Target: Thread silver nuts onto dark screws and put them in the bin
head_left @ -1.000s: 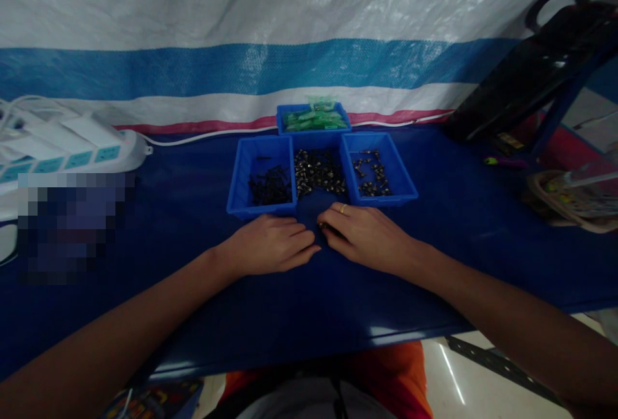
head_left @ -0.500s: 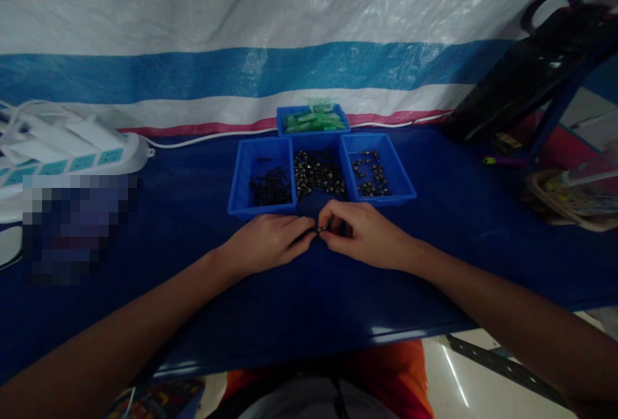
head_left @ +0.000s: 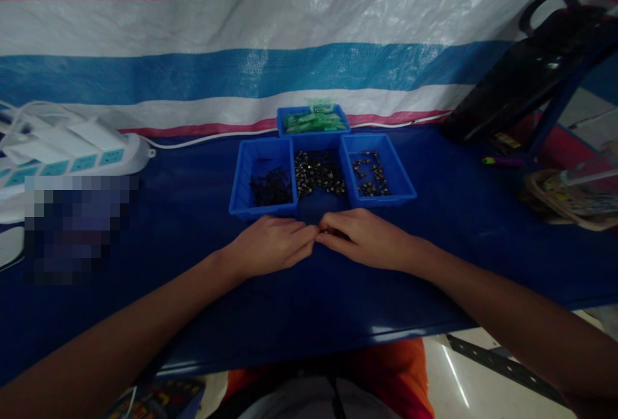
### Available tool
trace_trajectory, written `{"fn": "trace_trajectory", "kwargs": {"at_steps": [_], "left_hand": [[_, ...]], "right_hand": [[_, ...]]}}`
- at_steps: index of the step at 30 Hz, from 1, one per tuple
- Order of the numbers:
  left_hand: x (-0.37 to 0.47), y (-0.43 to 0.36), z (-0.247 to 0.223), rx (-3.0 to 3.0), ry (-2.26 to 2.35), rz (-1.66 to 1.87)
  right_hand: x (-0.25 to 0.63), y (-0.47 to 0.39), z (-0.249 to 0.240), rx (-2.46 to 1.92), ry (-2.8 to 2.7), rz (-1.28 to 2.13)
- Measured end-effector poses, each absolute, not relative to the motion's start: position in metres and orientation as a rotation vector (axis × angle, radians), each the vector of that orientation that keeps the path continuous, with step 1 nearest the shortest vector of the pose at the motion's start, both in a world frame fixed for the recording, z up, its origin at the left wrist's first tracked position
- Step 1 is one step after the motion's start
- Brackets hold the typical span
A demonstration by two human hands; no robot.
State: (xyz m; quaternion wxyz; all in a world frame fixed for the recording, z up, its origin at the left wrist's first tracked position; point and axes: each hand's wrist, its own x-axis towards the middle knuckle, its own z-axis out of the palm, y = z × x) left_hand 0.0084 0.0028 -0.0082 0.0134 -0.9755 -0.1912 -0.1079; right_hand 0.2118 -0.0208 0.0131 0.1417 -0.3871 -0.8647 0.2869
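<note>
My left hand (head_left: 280,244) and my right hand (head_left: 363,237) meet just in front of the blue bins, fingertips touching. Both are closed in a pinch. A small metal part shows only as a glint between the right fingertips; the fingers hide most of it. What the left fingers pinch is hidden. Close ahead, the left blue bin (head_left: 235,184) holds thin black pieces (head_left: 271,186). The middle bin holds many small shiny metal parts (head_left: 318,171). In the right blue bin (head_left: 403,177) lie several small metal pieces (head_left: 371,177).
Behind these stands a small blue bin with green packets (head_left: 313,121). A white power strip (head_left: 128,152) with plugs sits at left, beside a blurred-out patch. On the right are a black bottle (head_left: 526,71), a purple pen (head_left: 505,162) and a basket (head_left: 570,203). A striped sheet (head_left: 193,71) hangs behind.
The fingertips of both hands have come together, closing the small gap. My right fingers have curled lower, and the brassy metal part seen between the hands is now mostly covered.
</note>
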Motion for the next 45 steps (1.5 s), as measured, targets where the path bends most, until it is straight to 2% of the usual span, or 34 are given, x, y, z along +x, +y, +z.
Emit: {"fn": "trace_trajectory", "kwargs": {"at_steps": [10,18,32,45], "left_hand": [[0.0094,0.0031,-0.0049,-3.089,-0.703,-0.272],[0.0099,0.0027,-0.0072,-3.078,-0.699,-0.296],[0.0104,0.0031,-0.0068,-3.105,-0.723,-0.278],[0.0117,0.0009,-0.0060,-3.121,-0.855,-0.320]], "right_hand": [[0.2143,-0.0202,0.0133,-1.167,-2.422,0.923],[0.2144,-0.0181,0.0166,-1.148,-2.581,0.763],[0.2154,-0.0188,0.0130,-1.211,-2.448,0.903],[0.2152,-0.0184,0.0138,-1.176,-2.560,0.790]]}}
